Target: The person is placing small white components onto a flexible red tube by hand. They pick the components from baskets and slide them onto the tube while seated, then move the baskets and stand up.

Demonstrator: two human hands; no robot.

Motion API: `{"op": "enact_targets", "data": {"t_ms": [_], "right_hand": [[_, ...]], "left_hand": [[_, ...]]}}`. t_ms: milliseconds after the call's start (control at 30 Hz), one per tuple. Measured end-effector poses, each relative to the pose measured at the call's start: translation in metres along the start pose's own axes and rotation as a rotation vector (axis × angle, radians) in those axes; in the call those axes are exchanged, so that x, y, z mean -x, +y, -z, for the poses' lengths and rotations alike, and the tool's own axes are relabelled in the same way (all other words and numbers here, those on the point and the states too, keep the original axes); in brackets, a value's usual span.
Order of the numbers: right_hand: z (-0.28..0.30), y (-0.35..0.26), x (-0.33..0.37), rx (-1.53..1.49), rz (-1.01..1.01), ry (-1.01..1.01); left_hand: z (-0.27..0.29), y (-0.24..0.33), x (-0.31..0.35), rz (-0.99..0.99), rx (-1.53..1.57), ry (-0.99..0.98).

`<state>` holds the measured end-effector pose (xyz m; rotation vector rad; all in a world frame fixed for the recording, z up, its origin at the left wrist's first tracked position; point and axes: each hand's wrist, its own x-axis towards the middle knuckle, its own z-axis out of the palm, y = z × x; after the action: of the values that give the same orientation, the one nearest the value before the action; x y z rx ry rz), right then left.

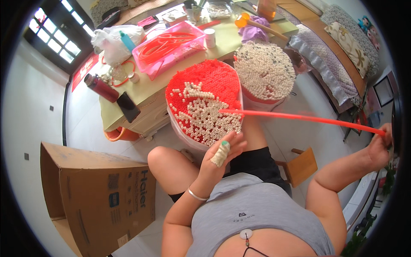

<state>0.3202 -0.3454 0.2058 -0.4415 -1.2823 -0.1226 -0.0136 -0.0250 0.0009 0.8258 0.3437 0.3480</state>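
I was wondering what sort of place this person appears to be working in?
Probably a living room in a home: a quilted cover and a patterned cushion lie along the right, and a dark door with glass panes stands at upper left.

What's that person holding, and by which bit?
The right hand grips a long red strip by its right end; the left hand is open, seemingly holding nothing.

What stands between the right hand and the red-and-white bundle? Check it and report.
Nothing visible. The red strand runs from the right hand until its end shows over the red-and-white bundle. The left hand is by the bundle's near edge, not across the strand.
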Motion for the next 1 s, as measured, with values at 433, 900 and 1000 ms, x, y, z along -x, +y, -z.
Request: {"op": "enact_targets", "data": {"t_ms": [433, 900, 1000], "right_hand": [[0.036, 0.201, 0.189, -0.835, -0.621, 1.173], [-0.205, 0.162, 0.152, -0.097, -1.045, -1.022], [-0.216, 0.16, 0.174, 0.057, -1.002, -1.189]], "left_hand": [[0.028, 0.063, 0.02, -0.777, 0.478, 0.14], [0.015, 0.06, 0.098, -0.146, -0.834, -0.081], [0.015, 0.043, 0.099, -0.14, -0.984, 0.0]]}}
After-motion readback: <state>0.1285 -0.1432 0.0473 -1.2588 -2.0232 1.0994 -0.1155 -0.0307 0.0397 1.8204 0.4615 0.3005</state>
